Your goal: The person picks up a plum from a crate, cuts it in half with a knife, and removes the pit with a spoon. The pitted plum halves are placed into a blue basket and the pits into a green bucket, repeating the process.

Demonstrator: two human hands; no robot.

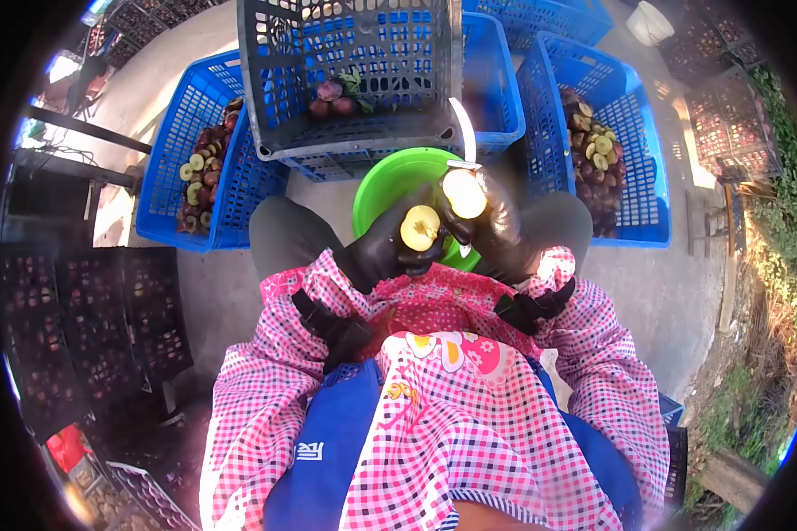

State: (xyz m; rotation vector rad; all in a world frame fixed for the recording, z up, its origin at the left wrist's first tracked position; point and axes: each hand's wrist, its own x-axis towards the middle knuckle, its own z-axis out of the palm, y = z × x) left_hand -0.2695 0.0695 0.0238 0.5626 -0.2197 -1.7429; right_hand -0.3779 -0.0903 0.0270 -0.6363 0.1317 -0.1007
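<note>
Both my hands wear black gloves and sit above a green bowl [390,181]. My left hand [383,252] holds one half of a cut fruit [420,227], its pale yellow flesh facing up. In my right hand [496,232] are the other fruit half [463,193] and a knife whose curved white blade [463,129] points up and away from me. The two halves are close together but apart. Pink checked sleeves cover both my arms.
A dark blue crate [266,106] holding a few whole dark fruits stands beyond the bowl. Blue crates at left [164,168] and right [642,159] hold several cut fruit halves. Dark stacked crates [80,319] line the left side. Concrete floor [664,292] lies to the right.
</note>
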